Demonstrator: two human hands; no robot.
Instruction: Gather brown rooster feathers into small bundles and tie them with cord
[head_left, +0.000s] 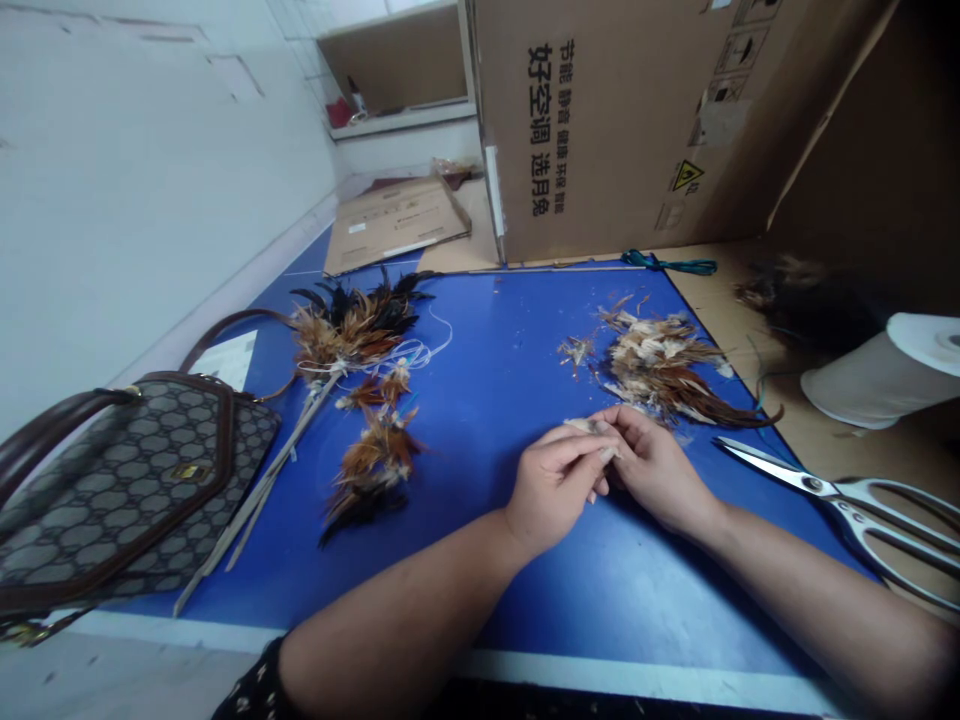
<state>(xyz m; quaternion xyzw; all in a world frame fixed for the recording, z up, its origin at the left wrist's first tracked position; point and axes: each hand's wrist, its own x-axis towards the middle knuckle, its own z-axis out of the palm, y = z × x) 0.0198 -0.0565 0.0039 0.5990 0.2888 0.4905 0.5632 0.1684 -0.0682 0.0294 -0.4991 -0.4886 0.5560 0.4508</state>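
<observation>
My left hand [559,478] and my right hand [651,468] meet over the blue mat [487,420], fingertips pinched together. Between them shows a bit of what looks like a small pale feather [579,425], mostly hidden by the fingers. Just beyond my right hand lies a loose pile of brown and cream feathers [656,360], with a small tuft of scraps [576,352] beside it. Left of my hands are small brown feather bunches [379,450]. Farther left, a large bunch of brown and black feathers [352,325] sits by thin sticks [277,475] and white thread [412,355].
Large scissors [832,490] lie partly open at the right, near a big white spool [885,370]. A patterned handbag [142,480] stands on the left. Behind the mat rise a big cardboard box [615,130], a flat carton [397,225] and a teal cord bundle [671,264].
</observation>
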